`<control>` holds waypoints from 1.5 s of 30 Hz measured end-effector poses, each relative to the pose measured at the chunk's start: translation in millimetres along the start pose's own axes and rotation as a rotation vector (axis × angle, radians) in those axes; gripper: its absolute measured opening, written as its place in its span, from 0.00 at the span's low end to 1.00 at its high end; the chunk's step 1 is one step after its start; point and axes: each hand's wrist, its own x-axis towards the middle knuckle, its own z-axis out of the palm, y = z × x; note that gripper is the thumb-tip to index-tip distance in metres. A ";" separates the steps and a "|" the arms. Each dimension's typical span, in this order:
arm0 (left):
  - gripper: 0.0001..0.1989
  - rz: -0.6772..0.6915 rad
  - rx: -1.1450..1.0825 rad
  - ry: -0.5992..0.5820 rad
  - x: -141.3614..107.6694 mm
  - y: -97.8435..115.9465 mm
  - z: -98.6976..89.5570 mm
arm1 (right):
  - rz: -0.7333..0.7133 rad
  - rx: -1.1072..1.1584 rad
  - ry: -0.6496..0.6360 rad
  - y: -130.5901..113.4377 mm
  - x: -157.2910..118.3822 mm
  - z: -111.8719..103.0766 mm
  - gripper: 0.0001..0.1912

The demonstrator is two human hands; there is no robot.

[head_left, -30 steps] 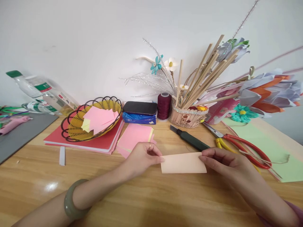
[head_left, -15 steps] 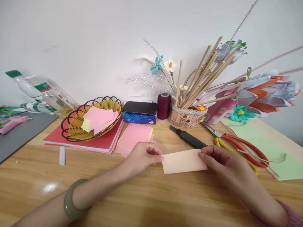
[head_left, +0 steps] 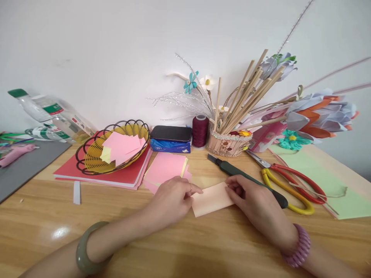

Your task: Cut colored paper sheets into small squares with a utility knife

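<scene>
A small peach-coloured paper rectangle [head_left: 211, 200] is held between my two hands, low over the wooden table, slightly tilted. My left hand [head_left: 176, 197] pinches its left end, the index finger lying along the upper left corner. At the right end, my right hand [head_left: 246, 195] grips the paper between thumb and curled fingers. Just behind my left hand are stacked pink and yellow paper squares [head_left: 166, 170]. A dark green cutter [head_left: 240, 173] lies behind my right hand.
A yellow wicker basket [head_left: 92, 158] with pink papers rests on red sheets [head_left: 66, 166] at left. Red-and-yellow scissors [head_left: 300, 183] lie right. A maroon thread spool [head_left: 199, 131] and a pot of sticks [head_left: 228, 143] stand behind, beside a phone [head_left: 171, 133].
My right hand has moved left along with its end of the paper, uncovering the cutter's handle and a purple wristband. My left index finger now stretches over the paper's corner.
</scene>
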 end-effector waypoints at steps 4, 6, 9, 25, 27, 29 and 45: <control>0.23 0.043 0.150 -0.010 -1.8 2.1 -0.5 | -0.117 -0.058 0.015 1.3 9.3 3.7 0.05; 0.23 0.062 0.216 -0.013 -1.9 2.4 -0.6 | -0.201 -0.085 0.010 2.9 13.5 4.5 0.07; 0.20 0.099 0.289 0.004 -1.7 2.2 -0.6 | -0.309 -0.120 -0.001 4.6 18.8 5.3 0.11; 0.14 0.148 0.490 -0.081 -1.9 7.1 -3.7 | -0.523 -0.239 -0.075 5.1 21.9 -1.9 0.16; 0.13 0.155 0.527 -0.106 -1.7 8.3 -5.2 | -0.534 -0.247 -0.085 6.7 21.1 -3.2 0.16; 0.11 0.188 0.573 -0.098 -0.7 7.8 -6.1 | -0.543 -0.252 -0.094 7.4 20.8 -4.1 0.16; 0.13 0.519 0.366 -0.212 20.6 -27.1 -16.3 | -0.666 -0.188 -0.066 -4.9 8.5 -3.5 0.16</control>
